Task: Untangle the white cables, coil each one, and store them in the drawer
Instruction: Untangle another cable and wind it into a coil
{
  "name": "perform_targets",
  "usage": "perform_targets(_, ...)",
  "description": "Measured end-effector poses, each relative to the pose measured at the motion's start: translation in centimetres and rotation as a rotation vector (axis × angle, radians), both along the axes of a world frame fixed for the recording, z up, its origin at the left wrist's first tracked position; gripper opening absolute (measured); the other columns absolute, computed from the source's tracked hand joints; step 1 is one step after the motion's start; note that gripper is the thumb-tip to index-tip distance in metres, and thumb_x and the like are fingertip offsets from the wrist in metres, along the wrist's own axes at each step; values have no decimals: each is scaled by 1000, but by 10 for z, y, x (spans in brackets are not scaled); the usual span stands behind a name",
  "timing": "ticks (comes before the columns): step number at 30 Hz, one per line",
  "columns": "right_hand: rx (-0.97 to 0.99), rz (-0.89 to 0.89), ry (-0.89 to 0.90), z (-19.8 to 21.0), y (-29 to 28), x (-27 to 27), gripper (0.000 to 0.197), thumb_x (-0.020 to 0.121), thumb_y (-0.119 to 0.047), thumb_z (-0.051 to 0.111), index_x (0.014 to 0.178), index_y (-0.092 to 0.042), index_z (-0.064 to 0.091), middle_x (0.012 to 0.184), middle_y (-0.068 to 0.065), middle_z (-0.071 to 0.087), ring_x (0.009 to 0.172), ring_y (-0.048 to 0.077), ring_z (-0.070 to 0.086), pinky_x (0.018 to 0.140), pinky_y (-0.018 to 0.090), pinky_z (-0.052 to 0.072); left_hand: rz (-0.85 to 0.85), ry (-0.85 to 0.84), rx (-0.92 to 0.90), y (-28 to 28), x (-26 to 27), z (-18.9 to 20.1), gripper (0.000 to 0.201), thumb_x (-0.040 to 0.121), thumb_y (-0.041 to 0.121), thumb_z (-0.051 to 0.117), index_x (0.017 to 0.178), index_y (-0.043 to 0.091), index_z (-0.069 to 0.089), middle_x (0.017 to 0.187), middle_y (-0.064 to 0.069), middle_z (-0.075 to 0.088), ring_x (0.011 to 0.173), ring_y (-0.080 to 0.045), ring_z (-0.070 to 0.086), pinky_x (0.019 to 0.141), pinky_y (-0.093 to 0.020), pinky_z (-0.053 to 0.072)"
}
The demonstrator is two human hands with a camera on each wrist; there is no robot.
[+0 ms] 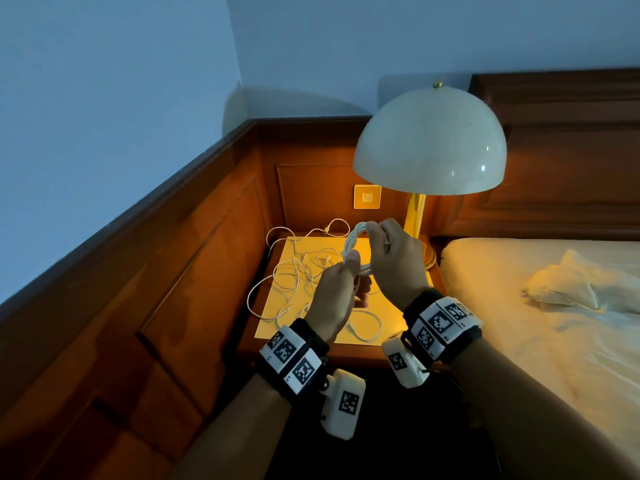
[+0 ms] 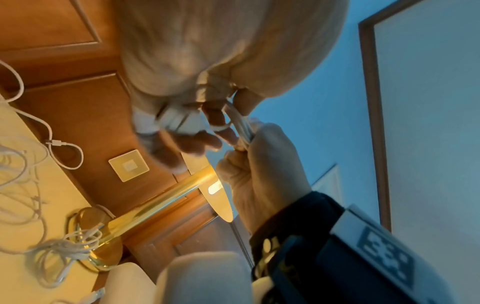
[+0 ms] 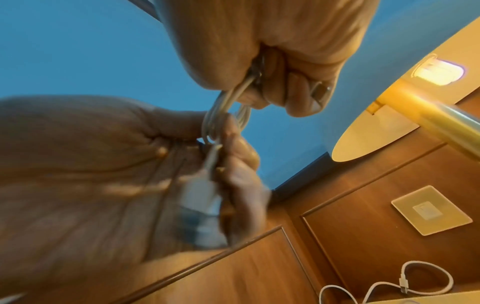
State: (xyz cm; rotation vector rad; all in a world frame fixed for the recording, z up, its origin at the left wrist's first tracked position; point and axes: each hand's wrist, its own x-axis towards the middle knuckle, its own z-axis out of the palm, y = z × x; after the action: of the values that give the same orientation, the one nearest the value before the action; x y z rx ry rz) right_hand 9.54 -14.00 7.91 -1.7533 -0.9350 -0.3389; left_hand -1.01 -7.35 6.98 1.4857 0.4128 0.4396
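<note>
A coil of white cable (image 1: 353, 239) is held up over the nightstand (image 1: 273, 327) by both hands. My left hand (image 1: 351, 263) grips the lower part of the coil (image 3: 221, 115) with the thumb on top. My right hand (image 1: 375, 233) pinches the coil's upper side, and a white plug (image 3: 200, 205) lies blurred against its palm. Several loose white cables (image 1: 298, 271) sprawl tangled on the nightstand top below, one loop hanging over its left edge. Another bundled white cable (image 2: 64, 246) lies by the lamp base. No drawer is in view.
A lit lamp (image 1: 429, 143) with a white dome shade and brass stem stands at the nightstand's back right, close to my right hand. Wood panelling with a wall plate (image 1: 367, 196) runs behind and along the left. A bed (image 1: 554, 323) lies to the right.
</note>
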Motion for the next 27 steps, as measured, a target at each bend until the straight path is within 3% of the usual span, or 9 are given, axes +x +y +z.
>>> perform_targets(3,-72,29,22,-2,-3,0,31,106,-30,41,82,-14,51,58,-4,46,50,12,44,43,22,29,91,-54,-15,0,5,-2,30,110,26,35,98,5,53,65,-7,47,51,-19,43,45,-25,37)
perform_targets(6,-202,82,34,-4,-14,-2,33,106,-42,35,106,-17,56,58,-3,53,48,11,48,46,27,31,234,-41,2,9,11,-5,25,108,24,35,94,13,51,60,-2,40,48,-15,36,47,-28,32)
perform_targets(8,-288,85,-32,-9,-20,-4,30,106,-37,38,119,-17,55,60,-3,56,50,10,51,48,31,37,292,-23,-42,18,15,-5,28,108,26,32,95,10,52,58,-1,38,46,-14,34,45,-26,31)
perform_targets(10,-347,52,-83,-15,-22,-8,20,105,-27,42,105,-14,58,65,0,58,55,14,50,51,37,38,344,9,-84,25,20,-6,31,108,27,32,98,8,54,57,-1,40,45,-15,36,44,-25,33)
perform_targets(14,-215,55,17,-25,-27,-25,29,103,-16,47,75,-16,55,55,-2,49,47,13,37,49,34,30,407,52,-189,31,32,-7,31,108,33,36,102,10,57,57,-1,43,44,-14,38,48,-27,33)
perform_targets(19,-203,82,56,-35,-39,-24,22,105,-10,40,94,-16,59,61,-9,50,53,9,44,52,22,29,290,-5,-238,30,23,0,27,109,26,37,93,9,51,56,1,34,44,-12,31,43,-22,28)
perform_targets(22,-287,-2,-85,-40,-38,-10,23,99,4,47,98,-12,63,91,1,67,85,20,57,71,28,39,157,-84,-209,23,11,5,28,110,24,34,88,10,45,57,1,23,43,-12,22,42,-19,22)
perform_targets(24,-257,-100,-134,-38,-33,-4,17,97,1,53,98,-8,68,105,7,64,97,27,51,76,34,41,80,-102,-183,19,5,6,26,110,23,35,89,11,44,59,-1,26,45,-12,22,42,-19,23)
perform_targets(27,-48,-47,185,-22,-24,-2,19,99,-5,54,96,-9,72,90,10,64,81,24,56,70,40,49,26,-124,-149,16,1,5,21,108,24,40,95,10,48,62,-3,38,47,-14,24,45,-23,22)
